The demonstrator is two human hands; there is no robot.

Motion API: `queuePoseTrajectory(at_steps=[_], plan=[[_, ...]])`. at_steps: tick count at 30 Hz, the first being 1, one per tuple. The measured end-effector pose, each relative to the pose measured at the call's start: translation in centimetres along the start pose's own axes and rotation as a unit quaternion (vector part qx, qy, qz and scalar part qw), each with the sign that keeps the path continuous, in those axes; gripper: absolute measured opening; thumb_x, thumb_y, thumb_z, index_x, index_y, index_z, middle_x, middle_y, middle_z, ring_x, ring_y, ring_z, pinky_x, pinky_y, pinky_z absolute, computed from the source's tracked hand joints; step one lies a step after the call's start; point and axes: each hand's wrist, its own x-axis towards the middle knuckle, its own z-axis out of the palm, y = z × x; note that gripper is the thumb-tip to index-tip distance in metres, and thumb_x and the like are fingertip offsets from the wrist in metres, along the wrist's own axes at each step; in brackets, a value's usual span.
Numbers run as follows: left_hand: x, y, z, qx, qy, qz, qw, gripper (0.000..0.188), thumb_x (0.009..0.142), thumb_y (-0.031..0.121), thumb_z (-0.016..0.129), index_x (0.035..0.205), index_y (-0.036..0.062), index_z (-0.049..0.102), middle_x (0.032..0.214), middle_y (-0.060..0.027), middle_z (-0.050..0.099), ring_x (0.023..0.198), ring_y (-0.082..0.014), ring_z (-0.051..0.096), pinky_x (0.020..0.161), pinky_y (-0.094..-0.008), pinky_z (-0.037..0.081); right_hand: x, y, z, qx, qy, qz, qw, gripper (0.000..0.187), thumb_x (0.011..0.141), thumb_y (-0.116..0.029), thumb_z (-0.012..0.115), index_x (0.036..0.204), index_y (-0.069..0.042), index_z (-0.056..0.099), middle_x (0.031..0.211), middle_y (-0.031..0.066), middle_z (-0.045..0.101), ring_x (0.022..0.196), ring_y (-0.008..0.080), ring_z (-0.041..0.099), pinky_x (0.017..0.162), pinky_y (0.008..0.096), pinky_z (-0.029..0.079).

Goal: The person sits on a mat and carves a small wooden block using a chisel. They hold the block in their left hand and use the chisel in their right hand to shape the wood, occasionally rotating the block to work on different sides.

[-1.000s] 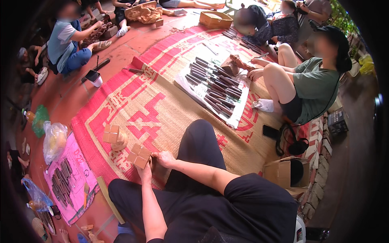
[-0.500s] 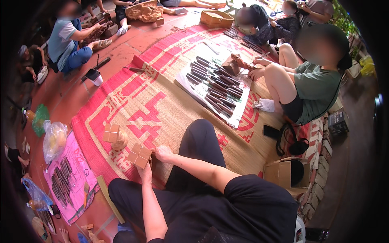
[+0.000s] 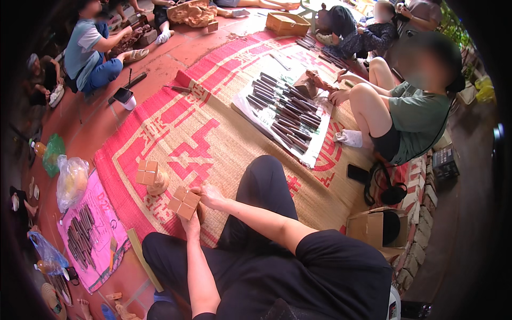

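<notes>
A square brown block (image 3: 184,202) with pale lines crossing its top sits before me, above the mat. My left hand (image 3: 190,224) grips it from the near side, its fingers partly hidden beneath. At the block's right far corner is my right hand (image 3: 211,197), fingers bent and closed against the edge; whether they pinch anything small I cannot make out. Something round and brown shows partly under the block, by my right wrist. A similar brown block (image 3: 147,173) stands just beyond to the left, on a round pale base (image 3: 158,185).
Many dark-handled carving tools (image 3: 288,109) lie on a white sheet ahead. More lie on a pink sheet (image 3: 109,234) at left. A person in green (image 3: 421,117) sits at right holding a carved brown piece. A phone (image 3: 358,173) and a cardboard box (image 3: 365,226) lie nearby.
My right hand has shifted slightly up and left, closer onto the block's corner. My left hand and the block stay nearly in place.
</notes>
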Motion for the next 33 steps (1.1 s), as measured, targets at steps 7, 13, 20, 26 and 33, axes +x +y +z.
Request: queuePoseTrajectory(at_steps=[7,13,20,26,33], plan=[[0.2,-1.5,-0.5,0.026,-0.004,0.009,1.000,0.054,0.085,0.035,0.057,0.122,-0.0005,0.041,0.122,-0.0187,0.040,0.113,-0.0315,0.040,0.094,-0.0399,0.032,-1.1,0.4,0.6,-0.139,-0.057,0.010,0.989,0.028,0.076,-0.015,0.047,0.099,-0.018,0.064,0.076,0.0161,0.063,0.072,0.0308,0.063,0.061,0.0440,0.049],[-0.1,-1.3,-0.5,0.036,0.019,0.029,0.999,0.056,0.084,0.036,0.058,0.122,-0.0006,0.040,0.122,-0.0191,0.040,0.114,-0.0319,0.038,0.096,-0.0403,0.031,1.5,-0.5,0.0,-0.090,-0.070,-0.027,0.993,0.018,0.074,-0.015,0.049,0.086,-0.014,0.063,0.069,0.0140,0.062,0.070,0.0299,0.063,0.057,0.0416,0.049],[-0.3,-0.7,-0.8,0.007,-0.006,0.000,1.000,0.057,0.084,0.039,0.057,0.121,-0.0010,0.041,0.120,-0.0180,0.041,0.113,-0.0301,0.040,0.095,-0.0385,0.031,0.2,1.2,-0.1,-0.104,-0.120,0.015,0.987,0.029,0.074,-0.015,0.050,0.097,-0.021,0.066,0.075,0.0140,0.064,0.072,0.0303,0.063,0.061,0.0420,0.049],[-0.3,-0.7,-0.4,0.002,0.006,-0.008,1.000,0.057,0.083,0.037,0.059,0.121,-0.0012,0.040,0.119,-0.0175,0.041,0.110,-0.0292,0.042,0.093,-0.0380,0.033,1.7,-2.0,-1.1,-0.060,-0.073,-0.055,0.994,0.028,0.075,-0.016,0.049,0.097,-0.020,0.065,0.073,0.0146,0.063,0.071,0.0307,0.063,0.059,0.0416,0.049],[-0.7,3.2,0.0,-0.080,-0.031,-0.105,0.991,0.059,0.084,0.035,0.059,0.125,-0.0002,0.034,0.119,-0.0167,0.042,0.108,-0.0284,0.044,0.092,-0.0380,0.035,2.0,2.1,0.2,-0.093,-0.122,-0.024,0.988,0.023,0.076,-0.019,0.049,0.092,-0.021,0.065,0.073,0.0130,0.063,0.071,0.0291,0.062,0.058,0.0407,0.048]])
